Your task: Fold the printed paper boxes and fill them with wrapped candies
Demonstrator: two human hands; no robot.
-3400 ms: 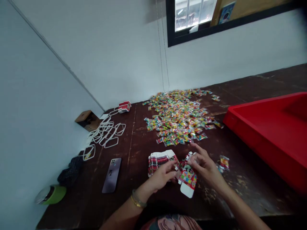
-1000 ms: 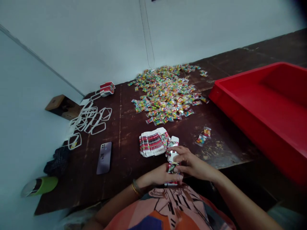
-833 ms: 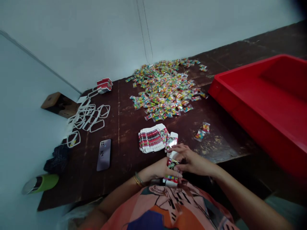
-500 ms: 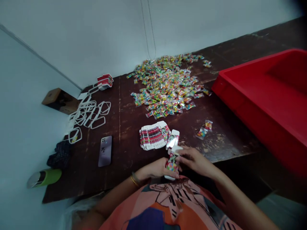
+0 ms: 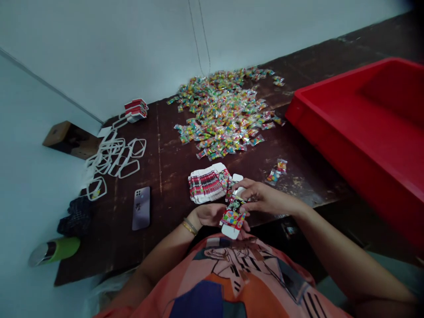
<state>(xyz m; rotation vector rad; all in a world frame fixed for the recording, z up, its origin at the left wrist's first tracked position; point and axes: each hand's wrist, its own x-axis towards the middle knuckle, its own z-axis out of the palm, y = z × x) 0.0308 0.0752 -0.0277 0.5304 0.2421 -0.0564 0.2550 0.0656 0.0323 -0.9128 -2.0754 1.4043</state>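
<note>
My left hand (image 5: 211, 214) cradles a small printed candy box (image 5: 232, 217) close to my shirt, its palm partly under it and fingertips showing at the right side. The box has colourful candy pictures and a white flap (image 5: 230, 232) sticking out at the lower end. From the right, my right hand (image 5: 256, 197) grips the upper end of the same box with bent fingers. Just beyond the hands, a row of flat, unfilled candy boxes (image 5: 208, 183) lies fanned on the table, and another loose box (image 5: 237, 178) is partly hidden behind my right fingers.
Many small candy packets (image 5: 228, 115) are heaped on the dark table (image 5: 172, 176). Two packets (image 5: 276, 172) lie apart, near a large red tray (image 5: 331, 132). Leftward are a phone (image 5: 141, 208), white bands (image 5: 129, 168), stacked red boxes (image 5: 135, 110) and a green bottle (image 5: 62, 248).
The candy box now lies flatter and tilted, its lower white flap more exposed. My left palm has opened more beneath it; the right hand has moved up slightly. The whole view has shifted a little.
</note>
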